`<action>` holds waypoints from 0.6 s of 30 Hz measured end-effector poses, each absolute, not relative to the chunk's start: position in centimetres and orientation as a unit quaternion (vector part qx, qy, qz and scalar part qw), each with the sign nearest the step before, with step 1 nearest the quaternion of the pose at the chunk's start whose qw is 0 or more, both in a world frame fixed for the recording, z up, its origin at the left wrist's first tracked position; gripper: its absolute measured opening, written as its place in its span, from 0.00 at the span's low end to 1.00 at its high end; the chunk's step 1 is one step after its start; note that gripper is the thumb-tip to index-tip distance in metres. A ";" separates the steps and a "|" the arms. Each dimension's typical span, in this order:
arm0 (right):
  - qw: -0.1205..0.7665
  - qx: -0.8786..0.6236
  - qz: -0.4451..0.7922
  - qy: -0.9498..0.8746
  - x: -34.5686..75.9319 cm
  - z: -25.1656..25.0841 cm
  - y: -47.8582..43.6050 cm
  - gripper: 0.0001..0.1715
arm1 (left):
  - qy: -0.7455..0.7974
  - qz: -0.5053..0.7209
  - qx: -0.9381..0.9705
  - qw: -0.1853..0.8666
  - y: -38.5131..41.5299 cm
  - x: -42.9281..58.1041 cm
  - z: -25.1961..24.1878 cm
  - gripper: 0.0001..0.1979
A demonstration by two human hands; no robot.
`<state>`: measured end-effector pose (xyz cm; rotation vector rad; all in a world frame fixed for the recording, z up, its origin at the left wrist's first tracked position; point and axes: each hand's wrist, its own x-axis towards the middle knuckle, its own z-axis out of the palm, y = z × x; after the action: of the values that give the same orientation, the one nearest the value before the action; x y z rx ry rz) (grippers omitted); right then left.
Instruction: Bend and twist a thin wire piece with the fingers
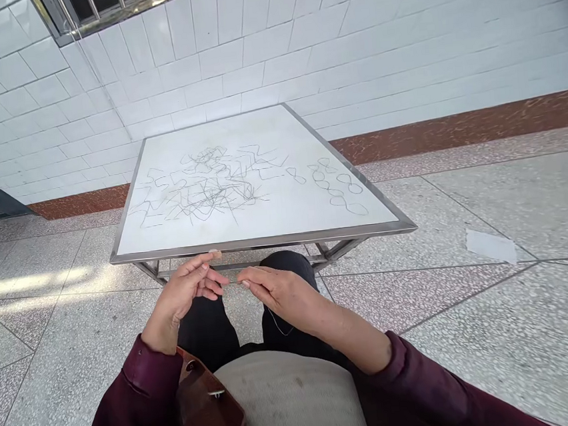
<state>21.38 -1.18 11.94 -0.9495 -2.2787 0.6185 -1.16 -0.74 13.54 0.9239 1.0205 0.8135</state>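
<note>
My left hand [190, 285] is in front of the table's near edge, its fingers stretched out and apart, with nothing visible in it. Close beside it, my right hand [281, 290] has thumb and fingers pinched together. A thin wire [276, 322] hangs in a curve below the right hand, over my lap; its upper part is hidden by the fingers. On the white tabletop [265, 225] lies a loose tangle of thin dark wires [219, 189]. Several wires bent into wavy loops [339, 184] lie toward the right side of the table.
The table has a metal frame [261, 244] and stands against a white tiled wall [229, 64]. A barred window [108, 5] is above it. On the speckled floor at right lies a white strip [491, 246]. A brown bag [210, 407] rests at my left side.
</note>
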 end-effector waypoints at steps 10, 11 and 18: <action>0.290 -0.350 0.222 -0.863 21.2 12.0 -1.7 0.14 | 0.448 0.335 0.442 0.702 -0.5 -0.1 13.7 0.31; 0.283 -0.349 0.209 -0.869 21.2 12.0 -1.7 0.15 | 0.446 0.329 0.451 0.700 -0.5 0.0 13.7 0.31; 0.273 -0.349 0.156 -0.883 20.9 11.7 -1.7 0.14 | 0.446 0.325 0.473 0.687 -0.6 0.4 13.4 0.33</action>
<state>20.90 -1.67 11.75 -0.9383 -2.3750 0.4202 0.44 -0.62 13.40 1.0585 0.9979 0.7283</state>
